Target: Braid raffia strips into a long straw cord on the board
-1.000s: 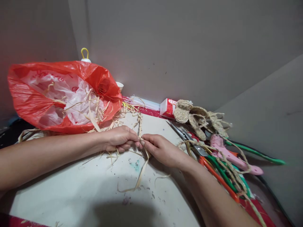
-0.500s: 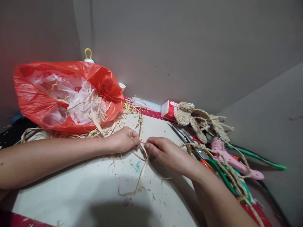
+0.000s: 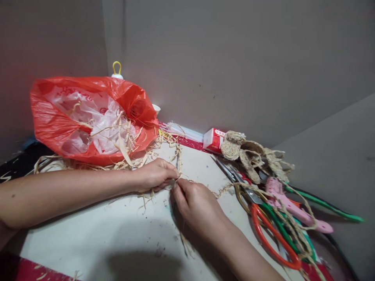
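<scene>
My left hand (image 3: 159,174) and my right hand (image 3: 195,199) meet near the middle of the table, fingertips almost touching. Each is pinched closed on the lower end of a thin pale straw braid (image 3: 179,158), which runs away from me toward the back. The exact grip point is partly hidden by the fingers. Loose straw strands (image 3: 186,244) trail out below my right hand onto the white tabletop (image 3: 125,230). Another length of straw braid (image 3: 224,190) lies to the right of my right hand.
A red plastic bag (image 3: 43,113) with white plastic and dry strands stands at back left. On the right lie orange-handled scissors (image 3: 254,196), a pink-handled tool (image 3: 293,207), coiled straw pieces (image 3: 231,148) and a small red-and-white box (image 3: 215,139). Grey walls close in behind.
My right hand has shifted left and lower, up against my left fingertips. The long strand that hung between the hands is now mostly hidden. The view has turned slightly left.
</scene>
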